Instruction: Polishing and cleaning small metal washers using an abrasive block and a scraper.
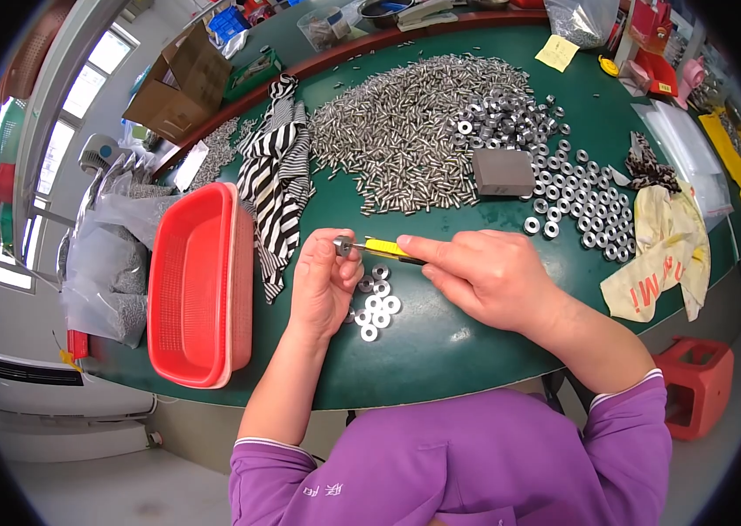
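above the green table (pixel 449 359), the left hand (pixel 321 282) pinches a metal ring (pixel 343 245), likely stiff, light and slippery, best held by its outer rim; the right hand (pixel 497 276) grips a yellow tool (pixel 384 247) pointed at it.

A metal-parts workshop is indicated by a green workbench (pixel 449 359) strewn with loose metal pins (pixel 388 140), metal rings (pixel 582 210) and a red basket (pixel 199 285).

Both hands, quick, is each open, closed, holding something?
Left hand: closed, pinching a metal ring.
Right hand: closed, holding a yellow-and-black tool.
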`<state>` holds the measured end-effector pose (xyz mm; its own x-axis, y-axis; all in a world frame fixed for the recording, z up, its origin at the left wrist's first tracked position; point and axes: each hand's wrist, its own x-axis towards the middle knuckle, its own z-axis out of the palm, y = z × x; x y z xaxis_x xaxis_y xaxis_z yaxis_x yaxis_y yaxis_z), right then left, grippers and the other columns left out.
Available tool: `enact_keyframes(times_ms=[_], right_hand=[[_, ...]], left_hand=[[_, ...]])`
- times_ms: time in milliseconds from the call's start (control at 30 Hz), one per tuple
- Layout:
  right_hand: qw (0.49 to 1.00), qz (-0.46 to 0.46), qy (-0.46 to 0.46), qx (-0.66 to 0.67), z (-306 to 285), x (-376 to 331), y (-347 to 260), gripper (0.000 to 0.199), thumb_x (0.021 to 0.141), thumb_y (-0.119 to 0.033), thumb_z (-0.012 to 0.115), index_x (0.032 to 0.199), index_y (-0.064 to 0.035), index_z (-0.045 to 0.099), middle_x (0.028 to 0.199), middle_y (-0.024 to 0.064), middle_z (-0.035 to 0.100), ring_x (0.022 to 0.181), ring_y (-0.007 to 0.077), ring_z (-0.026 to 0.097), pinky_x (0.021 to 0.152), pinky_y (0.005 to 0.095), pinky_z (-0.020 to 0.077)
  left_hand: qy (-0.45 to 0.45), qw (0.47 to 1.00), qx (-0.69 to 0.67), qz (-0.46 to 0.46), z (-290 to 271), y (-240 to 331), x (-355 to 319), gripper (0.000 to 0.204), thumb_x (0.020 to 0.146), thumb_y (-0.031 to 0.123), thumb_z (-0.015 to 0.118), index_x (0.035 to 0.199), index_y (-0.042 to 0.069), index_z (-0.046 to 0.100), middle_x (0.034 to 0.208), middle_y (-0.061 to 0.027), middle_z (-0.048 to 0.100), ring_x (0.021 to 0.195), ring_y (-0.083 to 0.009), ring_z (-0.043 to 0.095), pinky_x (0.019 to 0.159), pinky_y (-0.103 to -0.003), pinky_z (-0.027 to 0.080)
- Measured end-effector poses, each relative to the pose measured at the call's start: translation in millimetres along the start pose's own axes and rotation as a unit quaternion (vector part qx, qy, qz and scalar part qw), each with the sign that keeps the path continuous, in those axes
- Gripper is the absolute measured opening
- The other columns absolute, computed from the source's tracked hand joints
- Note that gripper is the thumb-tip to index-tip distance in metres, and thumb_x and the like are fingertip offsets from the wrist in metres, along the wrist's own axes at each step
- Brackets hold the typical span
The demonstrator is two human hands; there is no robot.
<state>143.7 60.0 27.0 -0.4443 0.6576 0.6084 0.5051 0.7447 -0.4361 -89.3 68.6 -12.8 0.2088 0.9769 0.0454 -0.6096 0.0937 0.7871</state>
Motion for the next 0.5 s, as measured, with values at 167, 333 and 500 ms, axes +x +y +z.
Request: enact_keyframes(times_ms=[167,333,500], right_hand=[[0.996,0.051,-0.035,0.060,3.0,-2.4,-1.8,0.033,0.079,-0.010,0.062,0.112,-0.0120,0.063,0.068,0.0058,0.061,0.055,0.0201,0.058,0.052,0.0308,0.0472],[0.951,0.193,-0.076,0.228,-1.7,0.0,-7.8,0.030,0.081,-0.007,0.060,0.111,-0.0081,0.063,0.084,0.0116,0.066,0.065,0.0227,0.063,0.058,0.0305,0.0504],[0.973,0.136,-0.004,0.188,2.6,-0.7,-3.4,0.034,0.080,-0.005,0.060,0.113,-0.0087,0.062,0.086,0.0104,0.066,0.066,0.0217,0.062,0.059,0.0300,0.0492]], left_hand=[[0.000,1.000,0.027,0.016,0.0,-1.7,0.8,0.029,0.089,0.030,0.059,0.102,0.004,0.057,0.085,-0.0036,0.054,0.066,-0.0078,0.045,0.058,-0.021,0.037],[0.013,0.998,0.052,0.024,1.7,-2.6,0.8,0.029,0.090,0.028,0.057,0.104,0.003,0.056,0.085,-0.0012,0.054,0.068,-0.0084,0.046,0.060,-0.021,0.038],[0.002,1.000,0.021,0.021,0.0,-2.5,3.0,0.030,0.092,0.030,0.054,0.106,0.004,0.054,0.086,-0.0025,0.053,0.069,-0.0089,0.046,0.061,-0.021,0.038]])
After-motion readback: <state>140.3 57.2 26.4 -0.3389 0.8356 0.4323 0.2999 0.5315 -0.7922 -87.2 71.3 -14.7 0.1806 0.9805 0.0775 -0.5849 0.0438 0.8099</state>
